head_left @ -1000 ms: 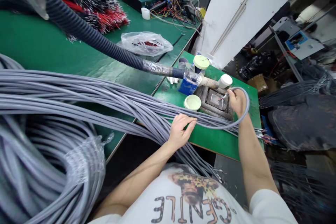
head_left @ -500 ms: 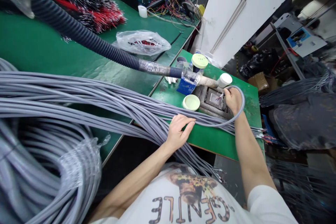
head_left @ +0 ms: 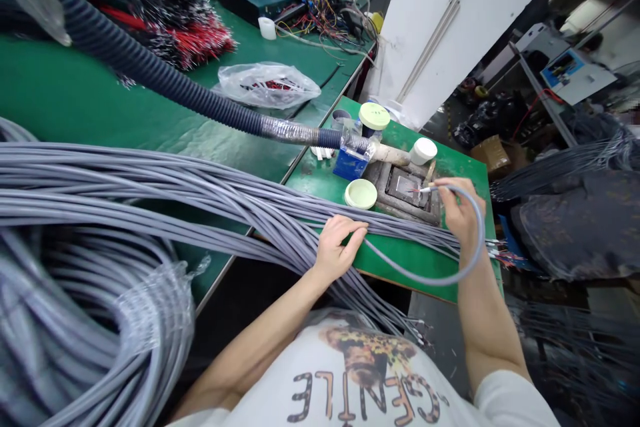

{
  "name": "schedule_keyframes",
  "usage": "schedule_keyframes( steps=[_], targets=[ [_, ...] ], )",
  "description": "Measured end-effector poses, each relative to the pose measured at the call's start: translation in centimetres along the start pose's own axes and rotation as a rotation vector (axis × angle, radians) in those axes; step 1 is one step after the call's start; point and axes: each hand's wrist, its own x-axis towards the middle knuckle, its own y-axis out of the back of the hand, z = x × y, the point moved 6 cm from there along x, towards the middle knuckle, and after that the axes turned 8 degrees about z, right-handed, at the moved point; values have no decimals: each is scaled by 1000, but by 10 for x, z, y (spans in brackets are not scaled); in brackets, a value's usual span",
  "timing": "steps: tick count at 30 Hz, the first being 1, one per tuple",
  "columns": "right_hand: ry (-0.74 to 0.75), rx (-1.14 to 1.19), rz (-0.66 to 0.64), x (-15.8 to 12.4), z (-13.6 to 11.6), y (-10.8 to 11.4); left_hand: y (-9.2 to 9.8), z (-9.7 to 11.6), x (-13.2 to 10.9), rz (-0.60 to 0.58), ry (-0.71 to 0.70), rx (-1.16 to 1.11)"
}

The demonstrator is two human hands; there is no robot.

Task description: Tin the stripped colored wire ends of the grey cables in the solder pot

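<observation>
Near its stripped end, a grey cable (head_left: 425,278) is pinched in my right hand (head_left: 461,210). Thin coloured wires at that end point down at the shiny square of a solder pot (head_left: 406,188). From there the cable loops back below the bench edge to my left hand (head_left: 340,245). My left thumb and fingers are closed on the cable, resting against a thick bundle of grey cables (head_left: 240,197). The bundle runs across the bench, its bare ends fanning out past my right forearm.
Beside the pot stand an open pale-green tub (head_left: 361,194), a white cup (head_left: 423,151), a lidded jar (head_left: 374,117) and a blue box (head_left: 351,161). A ribbed hose (head_left: 200,95) arches over the bench to the pot. Coiled cables (head_left: 150,320) lie at left; a plastic bag (head_left: 270,85) sits behind.
My right hand has moved slightly right, and its grip now shows the wire end pointing left over the pot. The cable loop has widened and dropped toward me. My left hand stays in place.
</observation>
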Motion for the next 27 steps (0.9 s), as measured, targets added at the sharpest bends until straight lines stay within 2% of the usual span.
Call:
schedule_keyframes(
  steps=[3, 6, 9, 12, 18, 27],
  targets=[
    [103, 168, 5, -35, -42, 24, -5, 9, -1, -9, 76, -122],
    [289, 256, -25, -76, -68, 31, -24, 21, -7, -157, 280, -323],
    [350, 224, -58, -111, -71, 29, -45, 33, -17, -293, 497, -538],
    [373, 179, -97, -137, -68, 28, -52, 38, -24, -292, 623, -612],
    [342, 210, -75, -161, -61, 28, -48, 46, -28, -282, 595, -596],
    [311, 236, -57, -173, -59, 20, -47, 48, -30, -255, 558, -539]
  ],
)
